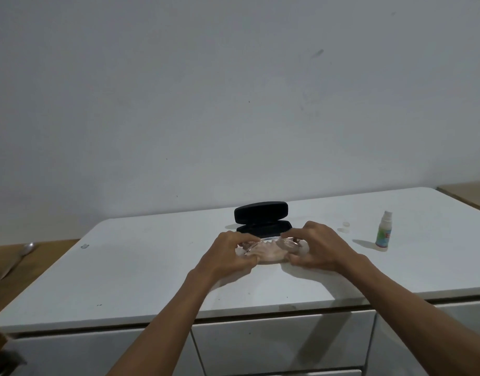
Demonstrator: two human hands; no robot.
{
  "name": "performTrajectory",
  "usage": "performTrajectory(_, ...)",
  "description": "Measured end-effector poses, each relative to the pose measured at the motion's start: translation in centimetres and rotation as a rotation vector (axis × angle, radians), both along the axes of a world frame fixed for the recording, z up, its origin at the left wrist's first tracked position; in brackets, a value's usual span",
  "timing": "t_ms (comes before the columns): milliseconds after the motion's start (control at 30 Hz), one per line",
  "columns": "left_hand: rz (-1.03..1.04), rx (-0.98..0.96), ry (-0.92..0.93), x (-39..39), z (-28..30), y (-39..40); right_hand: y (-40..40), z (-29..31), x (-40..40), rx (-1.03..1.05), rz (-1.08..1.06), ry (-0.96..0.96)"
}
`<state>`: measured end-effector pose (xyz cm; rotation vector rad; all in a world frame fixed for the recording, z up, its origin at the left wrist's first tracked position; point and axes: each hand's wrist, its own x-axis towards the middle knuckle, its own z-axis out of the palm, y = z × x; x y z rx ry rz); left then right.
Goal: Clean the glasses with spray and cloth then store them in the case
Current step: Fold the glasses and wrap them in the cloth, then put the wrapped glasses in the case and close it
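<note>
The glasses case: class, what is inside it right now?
The open glasses case shows only dark lining. Both hands, left and right, cover its front edge while holding the glasses.

White counter (141, 278) with drawers (282, 346) along the bottom, plain wall (206, 90) up top, and a knife (15, 260) on the wood surface (30, 272) at far left.

Dim flat light, soft shadows, slight blur

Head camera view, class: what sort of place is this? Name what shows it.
Probably a room at home: a white cabinet top with drawers against a plain pale wall, holding a black hard-shell glasses case.
</note>
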<state>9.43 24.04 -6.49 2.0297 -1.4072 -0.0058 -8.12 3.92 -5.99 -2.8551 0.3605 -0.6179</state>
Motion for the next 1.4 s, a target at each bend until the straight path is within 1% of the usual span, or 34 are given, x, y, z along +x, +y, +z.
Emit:
performTrajectory(167, 0.013, -0.026, -0.003, 2.7, 1.4, -2.1, -1.7, 1.2, 2.7, 0.016, 0.0, -0.045)
performTrajectory(300, 0.057, -0.023, -0.006, 5.3, 1.1, -3.6, -3.1, 1.1, 5.4, 0.026, -0.006, -0.074)
performTrajectory(467, 0.082, -0.059, 0.011, 6.5, 0.1, -4.8, -4.0, 0.5, 7.2, 0.055, -0.021, -0.082)
performTrajectory(633, 0.105, -0.1, 0.144, 6.5, -1.1, -5.0, -4.7, 0.0, 8.0, 0.128, 0.015, -0.027)
performTrajectory(800, 0.072, -0.119, 0.169, 6.1, -1.5, -4.7, -5.1, -0.2, 8.2, 0.131, 0.051, -0.018)
performTrajectory(867, 0.066, -0.106, 0.151, 6.1, -1.6, -4.6, -5.1, -0.5, 8.0, 0.121, 0.033, -0.009)
performTrajectory(1033, 0.081, -0.057, 0.037, 6.4, -2.0, -4.4, -4.8, -1.0, 7.9, 0.027, -0.042, 0.023)
performTrajectory(1133, 0.088, -0.024, -0.117, 6.2, -2.1, -4.2, -4.2, -0.9, 7.9, -0.072, -0.081, 0.025)
performTrajectory(1233, 0.079, -0.024, -0.205, 6.1, -2.5, -4.2, -3.3, -0.9, 7.8, -0.144, -0.127, 0.023)
performTrajectory(1333, 0.08, -0.025, -0.217, 6.0, -3.0, -4.2, -2.7, -1.3, 7.7, -0.192, -0.156, 0.038)
performTrajectory(1400, 0.083, -0.037, -0.193, 5.9, -3.2, -4.1, -2.5, -1.6, 7.5, -0.181, -0.158, 0.016)
